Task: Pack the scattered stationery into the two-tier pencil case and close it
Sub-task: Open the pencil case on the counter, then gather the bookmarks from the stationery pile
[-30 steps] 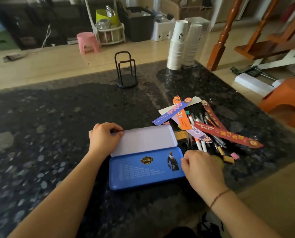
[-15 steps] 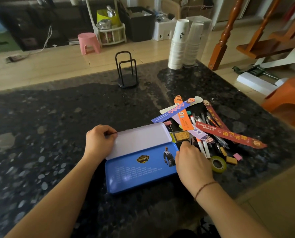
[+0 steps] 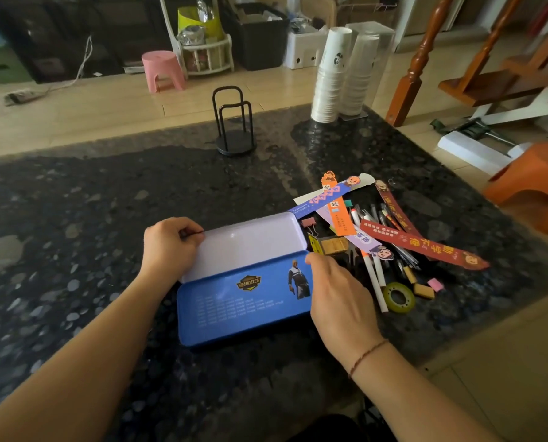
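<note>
Open pencil case (image 3: 244,301) on the dark counter (image 3: 74,218), near its front edge and right of middle, white inner tray (image 3: 247,244) exposed behind the blue lid; shifted slightly left of its place half a second ago. Left hand (image 3: 169,247) curled round the tray's left end, gripping it as before; right hand (image 3: 336,295) with loosely bent fingers resting on the lid's right end, holding nothing, drawn a little nearer the front edge than earlier. Stationery heap toward the right edge unchanged: bookmarks (image 3: 422,245), pens (image 3: 374,279), tape roll (image 3: 398,297), erasers (image 3: 424,290), binder clip (image 3: 309,223) just beside the tray.
</note>
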Available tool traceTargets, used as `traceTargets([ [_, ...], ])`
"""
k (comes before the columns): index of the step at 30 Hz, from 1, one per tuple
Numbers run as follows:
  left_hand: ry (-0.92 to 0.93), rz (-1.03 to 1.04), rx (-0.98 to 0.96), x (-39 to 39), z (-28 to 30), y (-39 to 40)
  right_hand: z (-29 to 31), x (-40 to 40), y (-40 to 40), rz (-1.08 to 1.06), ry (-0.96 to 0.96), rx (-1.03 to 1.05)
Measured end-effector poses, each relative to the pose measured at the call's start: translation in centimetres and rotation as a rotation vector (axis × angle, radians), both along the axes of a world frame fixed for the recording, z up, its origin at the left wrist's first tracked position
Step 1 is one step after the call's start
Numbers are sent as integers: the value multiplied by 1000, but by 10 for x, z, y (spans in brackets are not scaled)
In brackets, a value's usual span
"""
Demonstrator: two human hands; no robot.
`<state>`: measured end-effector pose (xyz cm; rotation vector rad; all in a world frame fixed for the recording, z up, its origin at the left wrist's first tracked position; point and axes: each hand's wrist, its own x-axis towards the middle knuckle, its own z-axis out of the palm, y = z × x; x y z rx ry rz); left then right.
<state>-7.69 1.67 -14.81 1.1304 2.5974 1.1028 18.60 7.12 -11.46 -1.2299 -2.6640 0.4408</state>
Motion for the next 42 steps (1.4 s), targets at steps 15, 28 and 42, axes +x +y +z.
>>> traceTargets([
  [15, -61, 129, -26, -38, 0, -4, 6, 34, 21, -83, 111, 60],
  [28, 60, 63, -177, -13, 31, 27, 3, 52, 28, -429, 376, -360],
  [42, 134, -666, 162, 99, 78, 58, 43, 123, 57, -339, 734, 107],
])
